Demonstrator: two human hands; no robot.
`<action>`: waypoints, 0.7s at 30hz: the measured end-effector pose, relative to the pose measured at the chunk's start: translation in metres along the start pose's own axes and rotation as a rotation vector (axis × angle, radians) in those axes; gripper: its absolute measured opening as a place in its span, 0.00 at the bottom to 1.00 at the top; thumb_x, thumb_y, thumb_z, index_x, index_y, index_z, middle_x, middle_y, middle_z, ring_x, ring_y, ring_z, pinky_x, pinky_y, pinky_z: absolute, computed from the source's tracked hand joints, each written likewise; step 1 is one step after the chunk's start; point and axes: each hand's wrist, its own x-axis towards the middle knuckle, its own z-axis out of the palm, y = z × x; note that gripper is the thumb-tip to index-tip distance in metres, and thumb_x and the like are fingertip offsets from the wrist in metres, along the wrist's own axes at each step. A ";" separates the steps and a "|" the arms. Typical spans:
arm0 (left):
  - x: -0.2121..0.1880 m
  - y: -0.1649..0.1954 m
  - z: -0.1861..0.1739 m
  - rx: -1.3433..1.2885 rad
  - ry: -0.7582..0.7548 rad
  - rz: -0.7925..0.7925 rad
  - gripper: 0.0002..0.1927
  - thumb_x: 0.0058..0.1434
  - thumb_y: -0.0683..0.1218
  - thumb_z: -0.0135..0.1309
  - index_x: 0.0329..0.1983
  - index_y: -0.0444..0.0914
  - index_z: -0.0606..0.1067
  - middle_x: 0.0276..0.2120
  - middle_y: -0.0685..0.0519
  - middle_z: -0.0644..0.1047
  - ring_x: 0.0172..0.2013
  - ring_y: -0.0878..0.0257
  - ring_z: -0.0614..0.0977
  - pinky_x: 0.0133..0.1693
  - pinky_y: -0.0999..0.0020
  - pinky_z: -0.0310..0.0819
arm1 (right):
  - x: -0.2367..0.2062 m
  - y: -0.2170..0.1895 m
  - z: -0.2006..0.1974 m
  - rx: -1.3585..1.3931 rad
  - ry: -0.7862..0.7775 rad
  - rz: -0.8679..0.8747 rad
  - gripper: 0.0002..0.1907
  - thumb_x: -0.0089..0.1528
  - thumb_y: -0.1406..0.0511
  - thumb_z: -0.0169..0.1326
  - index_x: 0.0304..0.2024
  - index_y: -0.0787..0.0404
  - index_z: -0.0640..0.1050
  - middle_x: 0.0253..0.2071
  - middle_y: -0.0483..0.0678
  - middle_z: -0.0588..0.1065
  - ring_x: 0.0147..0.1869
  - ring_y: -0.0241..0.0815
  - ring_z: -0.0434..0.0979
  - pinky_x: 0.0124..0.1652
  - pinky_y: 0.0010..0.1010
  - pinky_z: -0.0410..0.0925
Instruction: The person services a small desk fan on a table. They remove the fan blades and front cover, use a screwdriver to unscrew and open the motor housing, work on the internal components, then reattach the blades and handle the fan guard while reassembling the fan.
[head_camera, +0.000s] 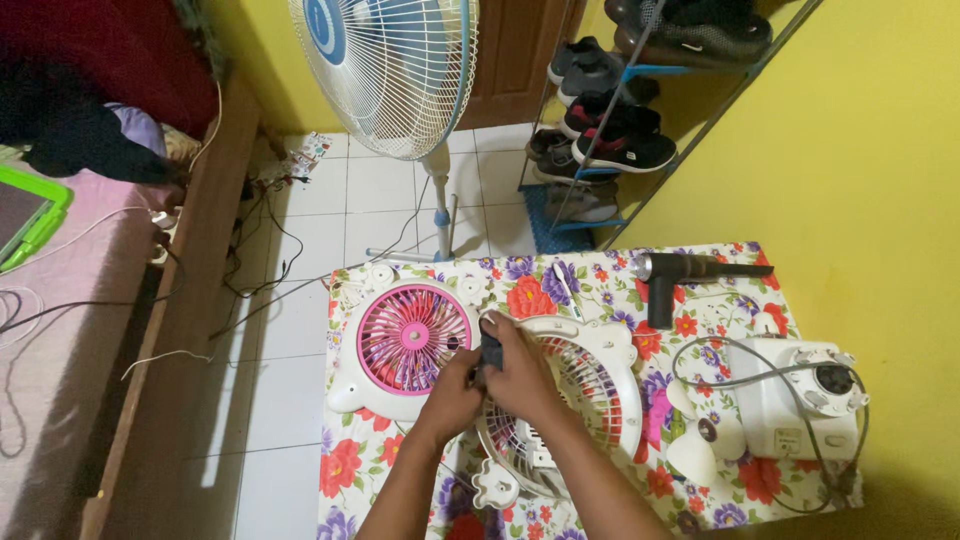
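Head view, looking down on a small table (600, 290) covered by a floral cloth in red, purple and white.

Item 1: dark cloth (491, 352), soft and crumpled, pinched between both hands at the table's centre. The left hand (455, 395) is closed around its lower edge; the right hand (520, 372) is curled over its top, fingers bent. The two hands touch each other.

Item 2: white fan grille (590, 385), round, thin plastic ribs, lying flat directly beneath the hands and extending toward 3 o'clock of them.

Item 3: white fan front with pink grille (412, 338), round, with rounded ear-like lobes, lying at 9 o'clock of the hands, just beside the left hand.

Item 4: white motor housing (800, 400), boxy moulded plastic with a grey cord looped over it, at 3 o'clock, well apart from the hands.

Item 5: black handheld blower (680, 272), pistol-shaped, at 1 o'clock on the cloth.

Item 6: standing fan (385, 70), white wire cage, on the tiled floor at 12 o'clock.

Item 7: shoe rack (620, 130), metal, holding dark shoes, against the yellow wall at 1 o'clock.
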 end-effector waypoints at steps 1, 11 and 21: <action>-0.001 -0.001 0.000 0.029 0.004 -0.024 0.18 0.56 0.34 0.49 0.50 0.31 0.74 0.42 0.44 0.78 0.44 0.57 0.80 0.47 0.65 0.73 | 0.008 0.000 0.001 -0.009 -0.033 0.099 0.41 0.51 0.72 0.58 0.68 0.61 0.62 0.62 0.56 0.74 0.67 0.60 0.68 0.64 0.45 0.61; 0.000 -0.004 -0.008 -0.284 -0.029 -0.241 0.26 0.53 0.33 0.50 0.57 0.34 0.76 0.44 0.50 0.81 0.43 0.62 0.81 0.45 0.68 0.75 | -0.031 0.033 0.018 0.405 -0.013 0.182 0.34 0.53 0.78 0.51 0.64 0.61 0.69 0.59 0.51 0.78 0.67 0.43 0.77 0.59 0.31 0.68; -0.011 -0.014 0.005 -1.031 -0.009 -0.392 0.22 0.74 0.53 0.40 0.60 0.33 0.70 0.44 0.45 0.78 0.43 0.53 0.80 0.50 0.54 0.74 | -0.072 0.042 0.033 0.619 -0.201 0.262 0.30 0.53 0.81 0.49 0.59 0.65 0.75 0.55 0.54 0.82 0.63 0.43 0.81 0.61 0.29 0.69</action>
